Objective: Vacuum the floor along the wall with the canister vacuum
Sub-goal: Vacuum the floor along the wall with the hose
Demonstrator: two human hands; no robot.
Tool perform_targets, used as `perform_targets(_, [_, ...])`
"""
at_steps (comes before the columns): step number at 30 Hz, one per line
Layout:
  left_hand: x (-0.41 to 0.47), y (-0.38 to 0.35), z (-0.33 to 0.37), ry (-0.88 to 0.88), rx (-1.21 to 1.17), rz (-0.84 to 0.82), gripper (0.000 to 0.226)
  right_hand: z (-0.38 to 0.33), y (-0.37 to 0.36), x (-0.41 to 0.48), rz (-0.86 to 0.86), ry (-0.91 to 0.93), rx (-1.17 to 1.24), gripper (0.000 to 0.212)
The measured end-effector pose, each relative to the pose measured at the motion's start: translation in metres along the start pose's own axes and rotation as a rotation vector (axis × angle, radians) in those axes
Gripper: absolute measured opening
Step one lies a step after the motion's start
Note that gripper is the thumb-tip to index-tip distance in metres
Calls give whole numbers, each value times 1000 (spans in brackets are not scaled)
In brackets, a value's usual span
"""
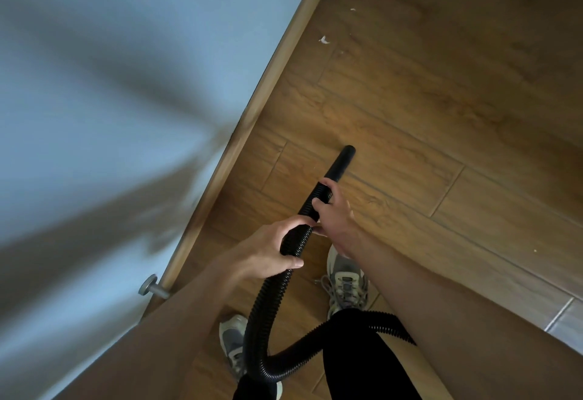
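Both gripping the ribbed black hose [268, 298]: left hand [277, 250] behind, right hand [331, 210] nearer the nozzle [342, 163], tip pointing at the wood floor [410, 115] near the baseboard [277, 68], white scraps [323, 40] ahead.

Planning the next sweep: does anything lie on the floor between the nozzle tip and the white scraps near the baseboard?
Nothing visible does. Only bare wood floor lies between the nozzle and the white scraps ahead. The doorstop sits behind, at the wall.

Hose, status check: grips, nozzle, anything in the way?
left grip and right grip both hold hose. Nozzle points at floor near baseboard. White scraps ahead, not yet reached.
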State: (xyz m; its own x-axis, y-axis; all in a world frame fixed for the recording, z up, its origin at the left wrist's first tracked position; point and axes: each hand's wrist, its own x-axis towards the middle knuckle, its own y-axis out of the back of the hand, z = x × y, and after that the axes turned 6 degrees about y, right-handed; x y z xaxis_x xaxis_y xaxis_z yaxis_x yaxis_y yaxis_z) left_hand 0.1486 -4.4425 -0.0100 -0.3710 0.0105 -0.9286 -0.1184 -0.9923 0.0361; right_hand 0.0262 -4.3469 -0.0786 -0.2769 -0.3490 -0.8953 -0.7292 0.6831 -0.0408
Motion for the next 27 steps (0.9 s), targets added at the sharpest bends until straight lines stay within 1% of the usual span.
perform_targets(3, [10, 9, 19, -5, -4, 10, 67, -21, 8, 13, 2, 18, -14, 46])
perform_targets(6, [17, 18, 36, 12, -78, 28, 67, -43, 10, 27, -21, 9, -46, 48])
perform_targets(10, [22, 37, 59, 27, -177, 10, 67, -72, 13, 39, -44, -3, -75, 51])
perform_targets(14, [24, 45, 77, 11, -213, 24, 69, -93, 20, 42, -42, 12, -79, 54])
perform_targets(18, [23, 34, 95, -16, -204, -1, 65, -95, 34, 31, -1, 6, -33, 54])
perform_targets(22, [22, 31, 108, -29, -182, -48, 59, -92, 53, 23, 52, -9, 25, 50])
perform_targets(25, [21, 34, 110, -37, -156, -63, 60, -94, 60, 18, 28, -5, 34, 51])
perform_targets(27, [20, 36, 105, -41, -160, -62, 62, -94, 58, 17, -12, -8, 15, 57])
